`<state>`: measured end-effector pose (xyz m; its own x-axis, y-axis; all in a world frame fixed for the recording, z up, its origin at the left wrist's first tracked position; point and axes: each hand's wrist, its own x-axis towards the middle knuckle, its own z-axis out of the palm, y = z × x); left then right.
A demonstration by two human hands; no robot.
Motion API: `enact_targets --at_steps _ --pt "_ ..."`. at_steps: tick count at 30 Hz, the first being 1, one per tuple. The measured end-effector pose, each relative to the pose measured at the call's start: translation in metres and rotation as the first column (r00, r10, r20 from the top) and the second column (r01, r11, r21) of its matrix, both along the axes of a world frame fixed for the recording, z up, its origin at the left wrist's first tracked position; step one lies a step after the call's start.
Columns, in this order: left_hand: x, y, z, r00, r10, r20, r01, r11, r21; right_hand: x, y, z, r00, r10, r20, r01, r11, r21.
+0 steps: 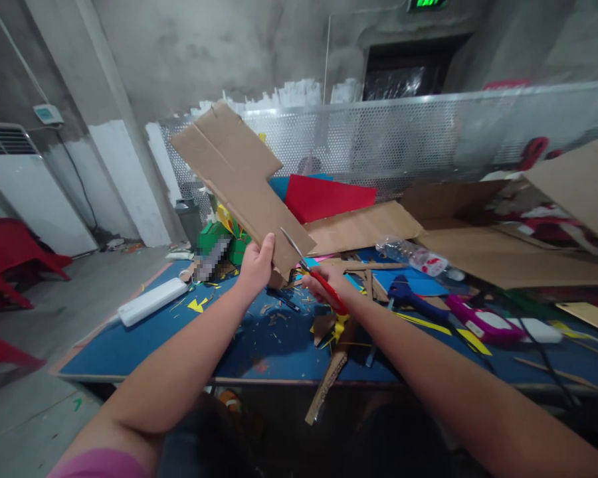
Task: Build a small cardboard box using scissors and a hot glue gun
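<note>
My left hand (256, 265) grips the lower edge of a long brown cardboard piece (236, 179) and holds it up, tilted to the upper left, above a blue table (144, 332). My right hand (329, 282) is closed on red-handled scissors (319, 279). Their blades point up and left and meet the cardboard's lower right edge. Small cardboard and yellow paper scraps lie on the table below both hands.
Red and blue sheets (329, 196), large cardboard flats (478, 245), a plastic bottle (413, 255), a blue glue gun (408, 295), a pink tool (478, 322) and a white box (152, 301) lie on the table. A perforated metal screen (403, 133) stands behind it. Red chairs (10, 255) are at left.
</note>
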<state>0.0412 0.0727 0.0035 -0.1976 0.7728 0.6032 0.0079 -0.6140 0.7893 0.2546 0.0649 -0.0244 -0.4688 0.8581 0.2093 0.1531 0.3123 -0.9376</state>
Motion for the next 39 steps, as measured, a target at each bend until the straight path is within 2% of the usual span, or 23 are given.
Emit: enact_targets --at_steps 5,11,19,31,35,39 --pt "0.004 -0.006 0.004 0.999 0.013 0.032 -0.015 0.999 0.047 -0.001 -0.005 0.005 0.999 0.042 0.015 -0.041 0.999 -0.033" --pt "0.004 -0.007 0.004 0.998 0.030 0.059 -0.031 0.999 0.023 -0.002 -0.006 0.009 0.997 0.061 0.036 -0.058 0.996 -0.067" --pt "-0.004 -0.013 0.008 0.960 0.227 -0.167 -0.199 0.965 0.169 -0.001 -0.009 0.013 0.996 0.084 -0.005 -0.084 0.991 -0.102" --pt "-0.003 -0.011 0.009 0.962 0.160 -0.219 -0.139 0.985 0.106 -0.001 -0.008 0.008 0.998 -0.002 0.060 0.004 1.000 -0.026" --pt "-0.006 -0.003 0.004 0.979 0.087 -0.186 -0.072 0.993 0.091 -0.002 -0.007 0.009 0.996 -0.024 0.084 0.025 1.000 -0.010" --pt "-0.006 0.003 0.000 0.995 0.057 -0.082 -0.053 0.997 0.049 -0.004 -0.006 0.012 0.996 -0.051 0.067 0.053 0.998 -0.030"
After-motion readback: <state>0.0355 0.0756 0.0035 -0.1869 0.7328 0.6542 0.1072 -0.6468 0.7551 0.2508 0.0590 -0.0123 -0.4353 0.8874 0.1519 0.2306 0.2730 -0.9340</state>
